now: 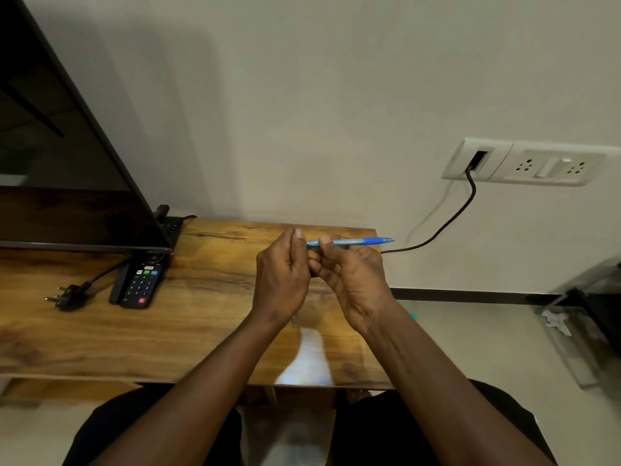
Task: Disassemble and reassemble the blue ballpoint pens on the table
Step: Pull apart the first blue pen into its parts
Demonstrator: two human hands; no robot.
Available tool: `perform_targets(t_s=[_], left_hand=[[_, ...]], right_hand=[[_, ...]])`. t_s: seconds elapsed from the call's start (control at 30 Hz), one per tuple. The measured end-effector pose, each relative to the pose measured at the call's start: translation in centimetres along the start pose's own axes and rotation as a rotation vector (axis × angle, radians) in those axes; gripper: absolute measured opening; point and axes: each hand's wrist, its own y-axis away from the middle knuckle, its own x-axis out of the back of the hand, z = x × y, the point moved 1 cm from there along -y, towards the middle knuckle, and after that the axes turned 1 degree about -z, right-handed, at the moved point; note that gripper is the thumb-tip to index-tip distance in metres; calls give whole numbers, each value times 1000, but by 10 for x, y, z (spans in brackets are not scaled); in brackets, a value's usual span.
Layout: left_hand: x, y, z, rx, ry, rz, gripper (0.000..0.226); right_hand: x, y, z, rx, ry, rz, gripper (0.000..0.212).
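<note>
**Describer:** Pale plain wall [302,95] rises behind a glossy wooden table [201,297] with dark grain, seen from above by the person seated at it.

**Listener:** Where is the pen?

**Describer:** One blue pen [356,242] is held in the air above the far right part of the table. It lies roughly level, and its darker blue end points right, past the table's edge.

**Listener:** How do the hands hold it?

**Describer:** The right hand [353,280] pinches the clear blue barrel, thumb on top and fingers [324,239] curled beneath. The left hand [282,280] sits just beside it, its curled fingers [299,234] and thumb closed together at the pen's left end. The two hands touch.

**Listener:** Any writing on the pen?

**Describer:** Any print on it is too small to tell.

**Listener:** What else is on the table?

**Describer:** At the left, a dark television screen [60,146] stands at an angle. A black remote [142,280] lies by its lower corner, with red, white, green and blue buttons whose labels are too small to read. An unplugged black plug [69,295] lies left of the remote.

**Listener:** And on the wall?

**Describer:** A white socket plate [531,163] is at the right, and a black cable [450,220] runs down from it towards the table.
</note>
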Motion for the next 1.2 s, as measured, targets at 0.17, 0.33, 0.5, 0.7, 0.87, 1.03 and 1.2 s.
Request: perform_targets(t_s=[0.17, 0.33, 0.5, 0.7, 0.87, 1.03, 1.2], left_hand=[[2, -3, -9, 117, 120, -5, 44], [6, -2, -2, 222, 363, -114, 38], [12, 0, -7, 256, 291, -141, 14], [11, 15, -35, 166, -314, -340, 12], [-2, 38, -39, 47, -625, -486, 20], [-9, 46, -45, 48, -800, -497, 16], [-13, 44, -50, 61, -749, -543, 20]], right_hand=[[-2, 0, -5, -17, -109, -31, 16], [-1, -2, -9, -17, -124, -10, 17], [6, -4, -8, -8, -104, 54, 13], [18, -6, -6, -13, -40, 101, 12], [24, -5, -8, -29, -39, 113, 10], [28, -3, -10, -51, -9, 116, 9], [35, -3, -14, -55, 40, 128, 10]])
